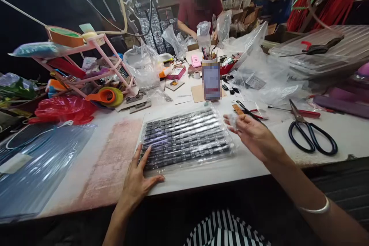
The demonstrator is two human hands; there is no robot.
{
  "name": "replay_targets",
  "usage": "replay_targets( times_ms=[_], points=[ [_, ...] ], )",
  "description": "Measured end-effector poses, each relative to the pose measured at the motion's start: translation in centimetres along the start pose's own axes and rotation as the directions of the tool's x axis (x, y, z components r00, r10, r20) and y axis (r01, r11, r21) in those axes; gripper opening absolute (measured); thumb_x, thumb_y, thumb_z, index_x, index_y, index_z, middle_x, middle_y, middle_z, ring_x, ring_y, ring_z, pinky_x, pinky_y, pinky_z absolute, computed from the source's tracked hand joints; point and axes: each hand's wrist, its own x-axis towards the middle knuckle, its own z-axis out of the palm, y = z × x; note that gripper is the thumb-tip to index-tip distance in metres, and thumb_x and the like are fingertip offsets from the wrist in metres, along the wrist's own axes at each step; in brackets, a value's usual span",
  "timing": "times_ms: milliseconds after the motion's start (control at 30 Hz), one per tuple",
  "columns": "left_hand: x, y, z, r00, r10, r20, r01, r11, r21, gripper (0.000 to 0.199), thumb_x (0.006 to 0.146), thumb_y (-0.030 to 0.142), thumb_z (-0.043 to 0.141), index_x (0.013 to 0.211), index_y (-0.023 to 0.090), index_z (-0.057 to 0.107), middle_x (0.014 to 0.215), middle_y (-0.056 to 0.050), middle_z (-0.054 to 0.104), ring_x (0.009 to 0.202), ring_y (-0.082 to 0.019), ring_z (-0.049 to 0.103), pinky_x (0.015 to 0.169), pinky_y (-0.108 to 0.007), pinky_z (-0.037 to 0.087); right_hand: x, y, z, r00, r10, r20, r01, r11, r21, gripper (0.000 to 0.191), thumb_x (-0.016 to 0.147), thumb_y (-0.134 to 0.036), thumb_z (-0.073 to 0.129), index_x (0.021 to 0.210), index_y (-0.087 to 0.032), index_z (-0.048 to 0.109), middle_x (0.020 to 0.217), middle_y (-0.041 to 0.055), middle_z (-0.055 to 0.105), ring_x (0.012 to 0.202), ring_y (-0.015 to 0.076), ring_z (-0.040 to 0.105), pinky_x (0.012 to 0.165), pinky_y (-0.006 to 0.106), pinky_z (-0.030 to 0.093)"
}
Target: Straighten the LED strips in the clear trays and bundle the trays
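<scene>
A flat clear plastic package (184, 138) with rows of black parts lies on the white table before me. My left hand (140, 175) rests at the package's near left corner, fingers spread and thumb stretched along its front edge. Past the right edge of the package, my right hand (250, 132) is raised, its fingers pinched around a small crumpled whitish, see-through piece (232, 120). What that piece is cannot be made out. Close beyond the right hand lie an orange-brown strip (238, 110) and pliers with red-and-black handles (253, 113).
Large scissors (307, 128) and a red-handled screwdriver (308, 113) lie to the right. A phone (211, 80) stands upright at the middle. A pink rack (109, 59), red bag (62, 109) and plastic sheets (49, 169) are on the left. Across the table sits a person (198, 11).
</scene>
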Motion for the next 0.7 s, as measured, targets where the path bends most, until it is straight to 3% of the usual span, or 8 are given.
replay_targets(
  times_ms=[67, 133, 200, 300, 433, 600, 700],
  points=[
    [0.0, -0.2, 0.0, 0.998, -0.015, -0.061, 0.011, 0.997, -0.076, 0.081, 0.078, 0.062, 0.055, 0.146, 0.028, 0.027, 0.154, -0.010, 0.023, 0.139, -0.029, 0.027, 0.112, -0.051, 0.027, 0.3, -1.1, -0.5, 0.999, -0.028, 0.034, 0.024, 0.995, 0.100, 0.019, 0.077, -0.038, 0.069, 0.080, -0.023, 0.057, 0.100, 0.0016, 0.062, 0.096, 0.0166, 0.057, 0.093, 0.035, 0.042],
    [-0.1, -0.6, 0.1, 0.993, -0.026, -0.116, 0.008, 0.988, -0.154, 0.079, 0.081, 0.064, 0.048, 0.146, 0.025, 0.027, 0.151, -0.012, 0.029, 0.139, -0.029, 0.028, 0.113, -0.051, 0.024, 0.6, -1.6, -1.2, 0.998, -0.006, 0.065, 0.001, 0.997, 0.079, 0.018, 0.076, -0.036, 0.071, 0.078, -0.023, 0.059, 0.091, 0.0002, 0.062, 0.084, 0.0138, 0.057, 0.083, 0.030, 0.046],
    [-0.2, -0.9, 0.2, 0.990, -0.026, -0.140, -0.004, 0.977, -0.212, 0.080, 0.081, 0.066, 0.045, 0.146, 0.023, 0.027, 0.150, -0.013, 0.031, 0.139, -0.029, 0.028, 0.114, -0.050, 0.023, 1.0, -1.4, -1.8, 0.993, 0.042, 0.109, -0.036, 0.997, -0.063, 0.018, 0.072, -0.035, 0.074, 0.075, -0.021, 0.062, 0.075, -0.0015, 0.057, 0.069, 0.0108, 0.052, 0.069, 0.026, 0.045],
    [-0.3, -1.1, 0.2, 0.987, -0.030, -0.157, -0.009, 0.969, -0.246, 0.080, 0.081, 0.066, 0.044, 0.146, 0.022, 0.028, 0.149, -0.013, 0.032, 0.138, -0.029, 0.028, 0.114, -0.048, 0.023, 1.5, -0.4, -1.8, 0.972, 0.100, 0.213, -0.016, 0.932, -0.362, 0.021, 0.073, -0.037, 0.073, 0.076, -0.018, 0.066, 0.071, -0.0005, 0.056, 0.065, 0.0104, 0.048, 0.062, 0.025, 0.040],
    [-0.3, -0.8, 0.0, 0.988, -0.039, -0.151, 0.002, 0.972, -0.236, 0.081, 0.081, 0.066, 0.044, 0.145, 0.020, 0.028, 0.149, -0.014, 0.033, 0.138, -0.028, 0.029, 0.114, -0.046, 0.023, 2.3, 0.8, -0.4, 0.938, 0.115, 0.326, 0.125, 0.766, -0.631, 0.023, 0.076, -0.039, 0.065, 0.078, -0.016, 0.065, 0.072, 0.0014, 0.059, 0.068, 0.0131, 0.050, 0.063, 0.027, 0.040],
    [-0.3, -0.6, -0.2, 0.991, -0.048, -0.122, 0.023, 0.980, -0.198, 0.082, 0.080, 0.069, 0.042, 0.146, 0.022, 0.028, 0.150, -0.012, 0.030, 0.139, -0.028, 0.028, 0.114, -0.045, 0.024, 3.4, 1.8, 0.7, 0.921, 0.053, 0.386, 0.314, 0.484, -0.816, 0.014, 0.077, -0.031, 0.058, 0.072, -0.019, 0.064, 0.068, -0.0002, 0.058, 0.063, 0.0129, 0.050, 0.060, 0.027, 0.038],
    [-0.3, -0.6, -0.1, 0.991, -0.036, -0.127, 0.012, 0.983, -0.186, 0.081, 0.080, 0.068, 0.043, 0.146, 0.024, 0.028, 0.151, -0.011, 0.030, 0.139, -0.029, 0.029, 0.114, -0.046, 0.023, 3.7, 2.4, 0.7, 0.924, -0.009, 0.381, 0.362, 0.338, -0.869, 0.009, 0.077, -0.022, 0.056, 0.075, -0.020, 0.064, 0.072, 0.0000, 0.061, 0.066, 0.0136, 0.053, 0.063, 0.027, 0.039]
  ],
)
